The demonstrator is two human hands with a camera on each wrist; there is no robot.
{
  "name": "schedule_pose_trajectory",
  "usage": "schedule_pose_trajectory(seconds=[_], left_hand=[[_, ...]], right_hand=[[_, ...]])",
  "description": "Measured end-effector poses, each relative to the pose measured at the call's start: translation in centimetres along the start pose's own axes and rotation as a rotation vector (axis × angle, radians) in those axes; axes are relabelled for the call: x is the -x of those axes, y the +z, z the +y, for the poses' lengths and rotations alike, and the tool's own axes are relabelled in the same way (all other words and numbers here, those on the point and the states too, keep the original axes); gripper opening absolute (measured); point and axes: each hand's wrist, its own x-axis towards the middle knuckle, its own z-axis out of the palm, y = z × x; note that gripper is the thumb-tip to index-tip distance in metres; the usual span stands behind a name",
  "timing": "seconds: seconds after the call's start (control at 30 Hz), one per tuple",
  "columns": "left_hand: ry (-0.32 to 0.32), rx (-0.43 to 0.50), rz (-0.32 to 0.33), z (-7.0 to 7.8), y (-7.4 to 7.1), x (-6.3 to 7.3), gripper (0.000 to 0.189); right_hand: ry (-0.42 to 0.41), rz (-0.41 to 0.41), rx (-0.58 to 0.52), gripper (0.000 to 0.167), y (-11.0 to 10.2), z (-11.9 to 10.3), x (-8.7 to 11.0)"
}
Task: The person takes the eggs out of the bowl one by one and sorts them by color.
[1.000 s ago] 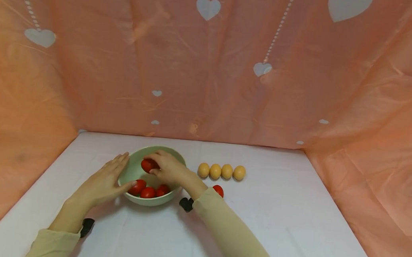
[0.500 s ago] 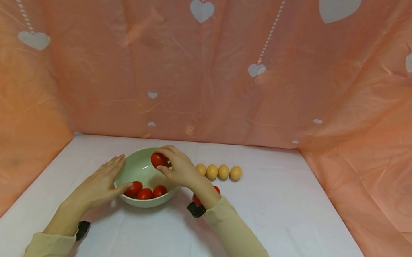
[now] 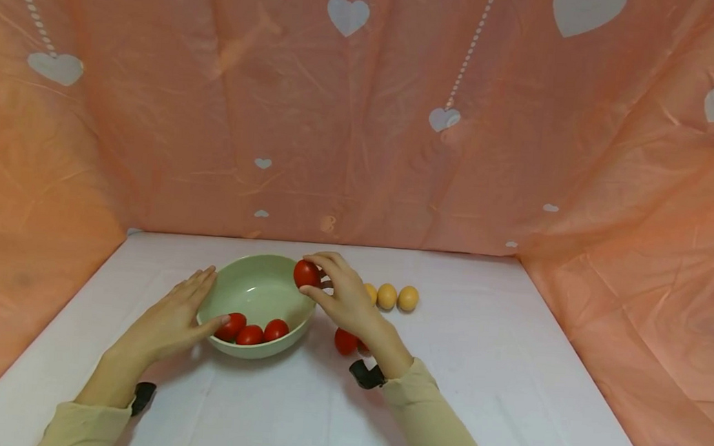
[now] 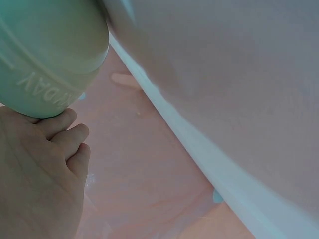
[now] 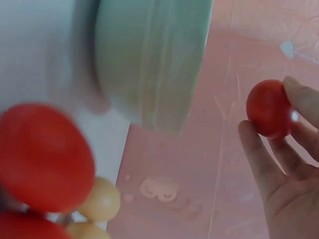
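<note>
A pale green bowl (image 3: pixel 258 295) stands on the table with several red tomatoes (image 3: pixel 250 334) lying in its near side. My left hand (image 3: pixel 166 324) rests against the bowl's left side, fingers straight along the outside and thumb over the rim. In the left wrist view, the fingertips touch the bowl's lower wall. My right hand (image 3: pixel 348 295) pinches one red tomato (image 5: pixel 269 108) between thumb and fingertips, raised at the bowl's far right rim. Below the right wrist lie more tomatoes (image 3: pixel 345 342), partly hidden by the forearm.
A row of yellow egg-shaped things (image 3: pixel 387 296) lies right of the bowl, its left end partly behind the right hand. The white-covered table (image 3: pixel 506 399) is enclosed by orange sheeting (image 3: pixel 397 184) with white hearts.
My right hand has moved right with the tomato, from over the bowl's middle to its right rim. The left hand stays at the bowl. The view has shifted slightly.
</note>
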Motion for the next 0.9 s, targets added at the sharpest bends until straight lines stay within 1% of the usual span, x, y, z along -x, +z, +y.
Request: schedule_pose_trajectory(seconds=[0.2, 0.43, 0.67, 0.8, 0.9], left_hand=[[-0.003, 0.005, -0.003, 0.0, 0.0, 0.0, 0.094], [-0.010, 0.008, -0.010, 0.0, 0.0, 0.0, 0.095], [0.006, -0.001, 0.003, -0.1, 0.2, 0.1, 0.094], [0.009, -0.002, 0.007, -0.2, 0.2, 0.1, 0.094], [0.010, -0.002, 0.006, -0.1, 0.2, 0.1, 0.094]], right_hand=[[0.034, 0.070, -0.030, 0.052, -1.5, 1.1, 1.8], [0.036, 0.131, -0.053, 0.051, -3.1, 2.2, 3.5], [0.090, 0.177, -0.029, 0.049, -4.9, 3.6, 5.1], [0.107, 0.210, -0.019, 0.048, -5.9, 4.4, 5.8], [0.153, 0.217, -0.015, 0.046, -6.7, 4.9, 6.4]])
